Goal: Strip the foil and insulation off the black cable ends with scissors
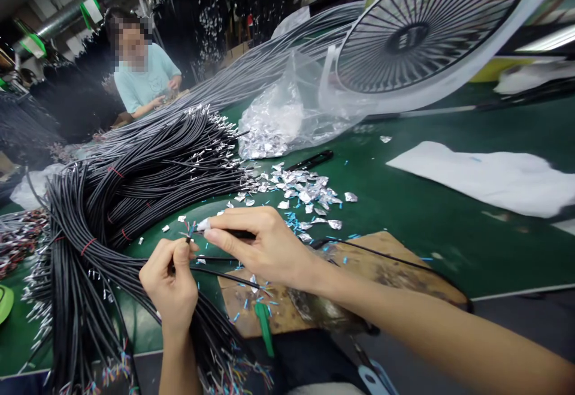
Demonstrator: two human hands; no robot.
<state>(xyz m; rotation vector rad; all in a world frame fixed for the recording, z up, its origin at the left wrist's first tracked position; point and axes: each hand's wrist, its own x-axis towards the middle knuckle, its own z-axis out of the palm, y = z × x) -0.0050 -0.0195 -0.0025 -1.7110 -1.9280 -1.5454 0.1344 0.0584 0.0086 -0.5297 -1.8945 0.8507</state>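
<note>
1. Left hand [173,281] is closed, as I see it, with thumb and forefinger pinching a black cable [187,240] near its end.
2. Coloured wires [191,226] fan out of that cable end, just above the left thumb and directly before the right fingertips.
3. Right hand [265,248] reaches across from my right, its thumb and forefinger nearly together around a slim dark object [238,234]. The palm hides much of it, so I cannot tell what it is. White material [204,225] covers a fingertip.
4. Beyond my left hand, a large cable bundle [179,167] lies on the green tabletop [359,203], gathered by red ties [88,246].
5. Past my right hand I see silvery scraps [309,188] in a loose heap, with blue bits [294,222] scattered near them and a black-handled tool [312,160] just behind.
6. Under my right forearm sits a stained brown board [390,257]; a green tool [265,329] lies at its near edge.
7. Farther back I find a clear plastic bag [309,101], a round fan [408,38] and a co-worker [146,77] in a light-blue top.
</note>
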